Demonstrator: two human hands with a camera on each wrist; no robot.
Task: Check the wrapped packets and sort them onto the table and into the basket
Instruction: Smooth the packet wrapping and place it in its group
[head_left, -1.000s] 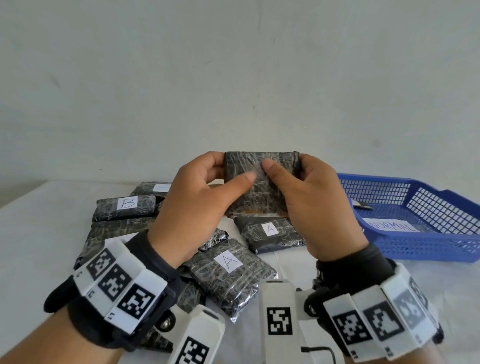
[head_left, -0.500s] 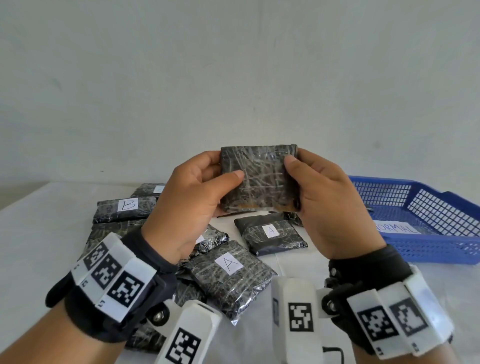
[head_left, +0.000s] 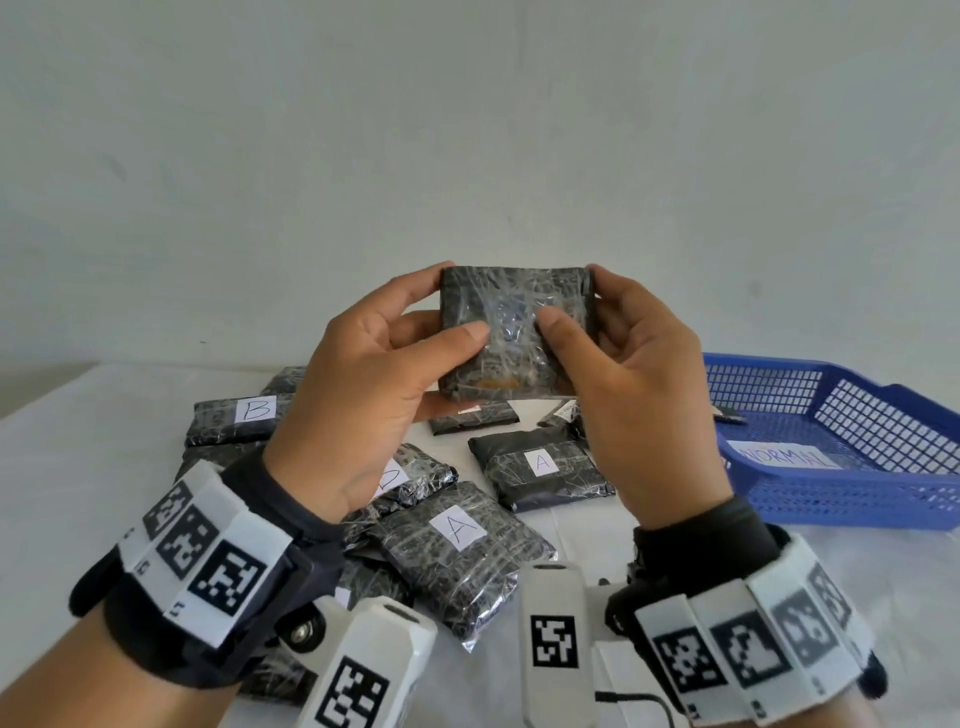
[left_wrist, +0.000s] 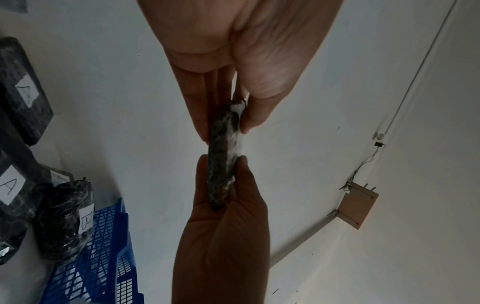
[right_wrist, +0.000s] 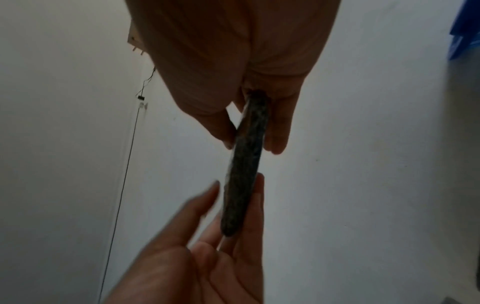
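Note:
I hold one dark, film-wrapped packet (head_left: 514, 332) upright in the air above the pile, its flat face toward me. My left hand (head_left: 449, 312) pinches its left side, thumb on the front and fingers behind. My right hand (head_left: 574, 304) pinches the right side the same way. No letter label shows on this face, and a brownish patch (head_left: 498, 383) sits near its lower edge. In the left wrist view the packet (left_wrist: 223, 156) is edge-on between my left hand (left_wrist: 228, 127) and right hand (left_wrist: 223, 226). The right wrist view shows the packet (right_wrist: 244, 174) edge-on too.
Several wrapped packets lie heaped on the white table (head_left: 78, 493), some labelled A (head_left: 460, 530), A (head_left: 542, 461) and B (head_left: 254, 409). A blue mesh basket (head_left: 852, 499) stands at the right with a paper label reading NORMAL (head_left: 784, 456). A plain wall is behind.
Both thumbs have slid from the packet's side edges back toward the middle of its face. The packet now sits slightly higher in view, still held by both hands.

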